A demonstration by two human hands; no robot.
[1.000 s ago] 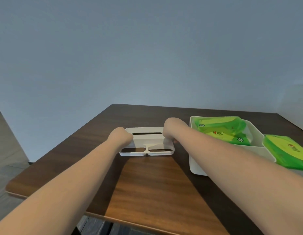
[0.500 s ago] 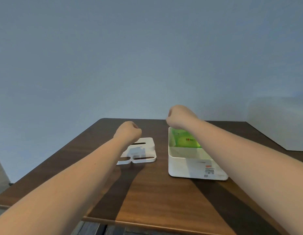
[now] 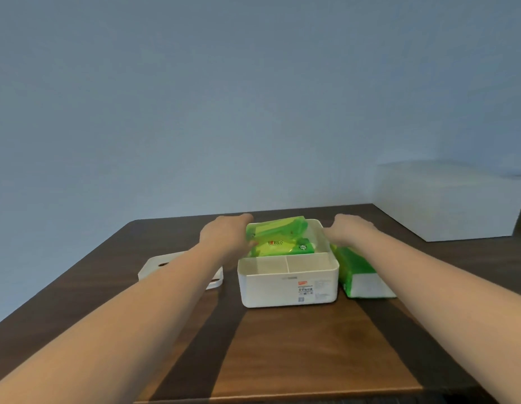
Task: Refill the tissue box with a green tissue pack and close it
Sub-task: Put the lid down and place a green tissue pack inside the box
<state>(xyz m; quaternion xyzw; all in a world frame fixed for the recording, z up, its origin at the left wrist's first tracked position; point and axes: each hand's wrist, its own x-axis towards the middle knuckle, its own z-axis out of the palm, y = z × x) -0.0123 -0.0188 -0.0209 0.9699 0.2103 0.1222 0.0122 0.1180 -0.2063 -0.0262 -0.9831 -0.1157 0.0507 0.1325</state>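
Room light is dim and even, with a cool blue-grey cast on the wall (image 3: 253,97); a warmer lit patch sits on the near middle of the table (image 3: 311,354). Both forearms throw broad, soft-edged dark shadows across the wood toward the viewer, so the source seems to lie ahead and above. Whole frame is soft; left hand (image 3: 224,237) and right hand (image 3: 349,231) are motion-smeared, and table edges bow slightly from the wide lens.

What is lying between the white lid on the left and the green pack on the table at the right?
In the head view, the open white tissue box stands between the lid and the loose green pack, with the left forearm crossing over the lid.
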